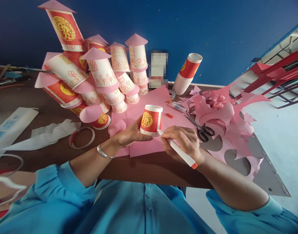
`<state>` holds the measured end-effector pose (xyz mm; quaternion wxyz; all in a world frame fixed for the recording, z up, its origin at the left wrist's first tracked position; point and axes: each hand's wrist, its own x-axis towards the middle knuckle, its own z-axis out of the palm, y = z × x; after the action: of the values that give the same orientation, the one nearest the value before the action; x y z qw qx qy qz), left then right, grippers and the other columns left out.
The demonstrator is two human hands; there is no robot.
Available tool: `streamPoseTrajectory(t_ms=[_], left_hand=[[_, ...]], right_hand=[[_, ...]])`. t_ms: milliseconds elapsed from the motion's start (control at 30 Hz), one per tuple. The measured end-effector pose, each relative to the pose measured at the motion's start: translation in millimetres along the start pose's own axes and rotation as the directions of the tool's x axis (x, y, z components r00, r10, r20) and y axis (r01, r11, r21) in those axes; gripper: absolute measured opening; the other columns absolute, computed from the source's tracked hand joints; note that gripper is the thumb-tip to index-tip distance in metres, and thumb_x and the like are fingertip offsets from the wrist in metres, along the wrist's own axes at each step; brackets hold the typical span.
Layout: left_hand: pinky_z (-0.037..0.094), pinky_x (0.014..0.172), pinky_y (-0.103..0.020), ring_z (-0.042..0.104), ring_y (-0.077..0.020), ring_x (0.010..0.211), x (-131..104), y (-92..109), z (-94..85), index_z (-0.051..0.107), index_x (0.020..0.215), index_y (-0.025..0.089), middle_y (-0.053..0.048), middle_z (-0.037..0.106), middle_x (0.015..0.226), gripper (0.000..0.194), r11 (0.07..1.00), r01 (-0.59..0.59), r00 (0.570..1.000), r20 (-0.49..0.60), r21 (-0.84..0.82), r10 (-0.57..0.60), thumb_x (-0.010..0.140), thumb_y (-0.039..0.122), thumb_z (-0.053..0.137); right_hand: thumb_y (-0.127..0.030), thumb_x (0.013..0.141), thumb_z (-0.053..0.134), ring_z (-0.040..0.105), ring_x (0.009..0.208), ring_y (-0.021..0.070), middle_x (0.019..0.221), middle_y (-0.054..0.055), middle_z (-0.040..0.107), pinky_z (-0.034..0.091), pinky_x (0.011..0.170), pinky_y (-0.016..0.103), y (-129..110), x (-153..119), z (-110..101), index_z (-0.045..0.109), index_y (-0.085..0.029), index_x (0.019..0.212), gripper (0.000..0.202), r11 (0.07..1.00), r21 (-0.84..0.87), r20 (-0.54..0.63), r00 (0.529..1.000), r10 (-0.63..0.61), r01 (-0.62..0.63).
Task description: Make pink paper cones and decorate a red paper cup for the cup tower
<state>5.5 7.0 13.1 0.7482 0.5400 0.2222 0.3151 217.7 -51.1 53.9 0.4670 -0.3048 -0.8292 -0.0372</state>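
A red and white paper cup with a round yellow emblem is held in my left hand, its fingers wrapped around the left side and base. My right hand grips a white marker with an orange end. The marker's tip meets the cup low on its right side, by a white strip with small print. Below both hands lie pink paper sheets. An orange marker cap rests on the pink paper just right of the cup.
Paper-cup towers with pink cone roofs stand at the back left. A cup stack stands behind. Scissors and cut pink scraps lie on the right. At left are a tape roll and crumpled white material.
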Motion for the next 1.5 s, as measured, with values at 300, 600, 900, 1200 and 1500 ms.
streamPoseTrajectory(t_ms=[300, 600, 900, 1200, 1500], left_hand=[[0.053, 0.097, -0.042, 0.067, -0.0303, 0.119, 0.6, 1.0, 0.8, 0.057, 0.138, 0.025, -0.010, 0.072, 0.126, 0.070, 1.000, -0.019, 1.000, 0.022, 0.005, 0.018, 0.075, 0.025, 0.088], [0.053, 0.098, -0.042, 0.066, -0.0320, 0.121, 2.1, -3.4, -2.8, 0.055, 0.140, 0.025, -0.012, 0.071, 0.131, 0.074, 1.000, -0.022, 0.999, 0.034, -0.005, 0.022, 0.074, 0.024, 0.088], [0.054, 0.093, -0.040, 0.069, -0.0285, 0.112, 1.1, -0.4, -0.7, 0.059, 0.134, 0.024, -0.010, 0.073, 0.121, 0.068, 0.999, -0.011, 1.000, 0.014, -0.034, 0.012, 0.073, 0.025, 0.089], [0.053, 0.095, -0.042, 0.069, -0.0286, 0.113, 0.6, -3.1, -2.3, 0.057, 0.138, 0.025, -0.009, 0.073, 0.120, 0.072, 0.999, -0.022, 1.000, -0.002, -0.035, 0.022, 0.073, 0.023, 0.088], [0.052, 0.098, -0.043, 0.069, -0.0287, 0.113, 1.1, -1.8, -1.3, 0.059, 0.136, 0.025, -0.009, 0.074, 0.120, 0.069, 0.998, -0.025, 1.000, 0.011, -0.050, 0.026, 0.073, 0.022, 0.088]], right_hand=[[-0.005, 0.090, 0.064, 0.072, 0.062, 0.0148, 0.072, -0.001, 0.071, 0.059, 0.055, 0.025, 0.3, 0.4, -0.9, 0.055, -0.021, 0.099, 0.021, 1.000, 0.007, 0.007, 1.000, -0.024, 0.024], [-0.004, 0.089, 0.066, 0.072, 0.061, 0.0156, 0.073, 0.002, 0.072, 0.058, 0.054, 0.025, 1.0, 1.2, -0.3, 0.057, -0.019, 0.097, 0.020, 1.000, 0.008, -0.021, 1.000, -0.009, 0.009], [-0.006, 0.091, 0.062, 0.070, 0.059, 0.0130, 0.072, -0.002, 0.070, 0.056, 0.052, 0.023, -0.1, 0.3, 0.7, 0.055, -0.023, 0.096, 0.019, 1.000, -0.019, -0.023, 1.000, 0.020, -0.021], [-0.006, 0.090, 0.063, 0.072, 0.061, 0.0147, 0.072, -0.001, 0.071, 0.058, 0.055, 0.025, -0.2, -0.8, 0.8, 0.056, -0.021, 0.098, 0.019, 1.000, 0.004, -0.015, 1.000, 0.012, -0.012], [-0.005, 0.089, 0.063, 0.071, 0.059, 0.0146, 0.072, 0.000, 0.071, 0.057, 0.052, 0.025, 0.9, -0.1, -0.7, 0.055, -0.021, 0.096, 0.020, 1.000, -0.027, -0.022, 1.000, 0.003, -0.004]])
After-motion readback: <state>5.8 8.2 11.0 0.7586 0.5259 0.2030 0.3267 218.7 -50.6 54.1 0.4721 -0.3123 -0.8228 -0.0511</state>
